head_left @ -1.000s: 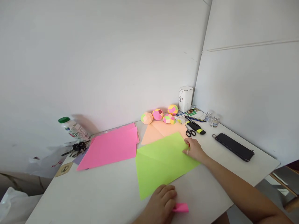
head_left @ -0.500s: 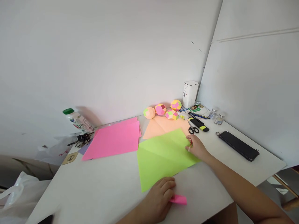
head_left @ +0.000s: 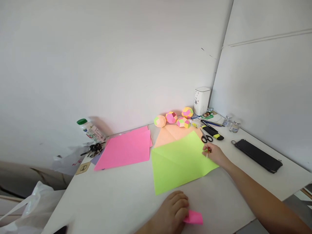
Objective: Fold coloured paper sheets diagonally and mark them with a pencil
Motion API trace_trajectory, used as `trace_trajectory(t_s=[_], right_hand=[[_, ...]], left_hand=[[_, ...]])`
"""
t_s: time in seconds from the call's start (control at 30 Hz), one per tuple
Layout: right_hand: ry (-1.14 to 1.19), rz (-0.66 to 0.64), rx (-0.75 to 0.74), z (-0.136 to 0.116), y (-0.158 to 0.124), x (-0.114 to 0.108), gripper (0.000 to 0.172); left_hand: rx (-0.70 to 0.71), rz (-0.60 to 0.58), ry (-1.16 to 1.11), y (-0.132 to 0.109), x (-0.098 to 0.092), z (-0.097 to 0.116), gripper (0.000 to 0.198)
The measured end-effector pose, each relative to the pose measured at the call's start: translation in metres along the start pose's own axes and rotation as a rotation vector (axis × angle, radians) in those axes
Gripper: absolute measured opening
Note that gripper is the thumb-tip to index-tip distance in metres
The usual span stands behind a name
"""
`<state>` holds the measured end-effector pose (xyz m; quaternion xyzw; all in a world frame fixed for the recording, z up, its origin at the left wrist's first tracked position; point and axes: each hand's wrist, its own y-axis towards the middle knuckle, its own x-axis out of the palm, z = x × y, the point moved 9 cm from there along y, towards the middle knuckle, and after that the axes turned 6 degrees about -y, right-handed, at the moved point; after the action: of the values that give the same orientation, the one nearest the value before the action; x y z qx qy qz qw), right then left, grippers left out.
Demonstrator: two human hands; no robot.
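My left hand (head_left: 173, 209) rests closed near the front of the table, its fingers on a small folded piece of pink paper (head_left: 194, 217). Beyond it lies a large sheet of light green paper (head_left: 176, 162), creased and slightly bent along its lower right edge. My right hand (head_left: 215, 155) is at the sheet's right side, fingers pinched around a thin red and white object (head_left: 208, 150) whose kind I cannot make out. Just past those fingers are scissors (head_left: 206, 138) with black handles. A peach sheet (head_left: 165, 136) lies partly under the green one.
Pink sheets (head_left: 124, 149) lie at left, beside keys (head_left: 95, 149) and a leaning bottle (head_left: 91, 130). Several faceted paper balls (head_left: 171, 117) line the wall. A cutter (head_left: 212, 133), two glass jars (head_left: 235, 126), a white container (head_left: 202, 100) and a black case (head_left: 258, 155) are at right.
The view has shifted, so most things appear farther right. The green sheet has slid slightly away from my left hand. My right hand has moved a little to the right, still pinching the thin object.
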<state>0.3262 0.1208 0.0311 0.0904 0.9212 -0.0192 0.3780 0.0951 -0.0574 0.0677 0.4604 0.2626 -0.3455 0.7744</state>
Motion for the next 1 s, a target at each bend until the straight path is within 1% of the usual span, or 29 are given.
trace_trajectory(t_s=[0.1, 0.17, 0.27, 0.37, 0.43, 0.47, 0.5, 0.53, 0.6, 0.67, 0.7, 0.73, 0.77, 0.8, 0.87, 0.9, 0.97, 1.0], right_hand=[[0.018, 0.072, 0.048, 0.015, 0.012, -0.014, 0.015], [0.013, 0.143, 0.082, 0.025, 0.018, -0.025, 0.018], [-0.012, 0.267, 0.089, 0.029, 0.022, -0.04, 0.021], [-0.043, 0.374, 0.002, 0.012, 0.014, -0.051, 0.023], [-0.059, 0.418, -0.093, -0.008, 0.001, -0.053, 0.026], [-0.057, 0.412, -0.145, -0.019, -0.007, -0.051, 0.028], [-0.047, 0.385, -0.193, -0.03, -0.015, -0.045, 0.032], [-0.025, 0.316, -0.253, -0.041, -0.024, -0.036, 0.037], [0.123, 0.001, -0.384, -0.063, -0.043, 0.0, 0.045], [0.234, -0.3, -0.534, -0.086, -0.07, 0.035, 0.049], [0.263, -0.429, -0.619, -0.096, -0.085, 0.05, 0.05], [0.273, -0.513, -0.68, -0.103, -0.098, 0.061, 0.051], [0.258, -0.563, -0.71, -0.106, -0.107, 0.071, 0.05], [0.225, -0.594, -0.709, -0.107, -0.112, 0.08, 0.047], [0.167, -0.613, -0.661, -0.104, -0.115, 0.092, 0.039], [0.157, -0.62, -0.625, -0.101, -0.114, 0.095, 0.038], [0.181, -0.625, -0.554, -0.096, -0.109, 0.095, 0.038], [0.204, -0.624, -0.52, -0.094, -0.104, 0.093, 0.037]], left_hand=[[0.053, 0.054, 0.024, 0.0, -0.003, 0.004, 0.008], [0.069, 0.084, 0.027, 0.0, -0.004, 0.004, 0.008], [0.041, 0.111, 0.021, -0.002, -0.005, -0.001, 0.012], [-0.038, 0.148, -0.017, -0.008, -0.006, -0.012, 0.017], [-0.158, 0.195, -0.063, -0.014, -0.008, -0.026, 0.016], [-0.236, 0.225, -0.081, -0.017, -0.01, -0.034, 0.014], [-0.316, 0.254, -0.094, -0.021, -0.012, -0.042, 0.012], [-0.391, 0.281, -0.101, -0.024, -0.013, -0.05, 0.009], [-0.508, 0.316, -0.108, -0.028, -0.017, -0.061, 0.004], [-0.594, 0.316, -0.133, -0.03, -0.018, -0.069, 0.002], [-0.625, 0.308, -0.143, -0.03, -0.018, -0.072, 0.002], [-0.65, 0.296, -0.148, -0.03, -0.017, -0.074, 0.003], [-0.668, 0.282, -0.147, -0.029, -0.015, -0.075, 0.003], [-0.681, 0.268, -0.14, -0.029, -0.014, -0.075, 0.004], [-0.685, 0.231, -0.119, -0.029, -0.012, -0.075, 0.007], [-0.676, 0.206, -0.106, -0.029, -0.012, -0.076, 0.01], [-0.65, 0.16, -0.062, -0.031, -0.019, -0.084, 0.024], [-0.64, 0.144, -0.025, -0.034, -0.027, -0.091, 0.037]])
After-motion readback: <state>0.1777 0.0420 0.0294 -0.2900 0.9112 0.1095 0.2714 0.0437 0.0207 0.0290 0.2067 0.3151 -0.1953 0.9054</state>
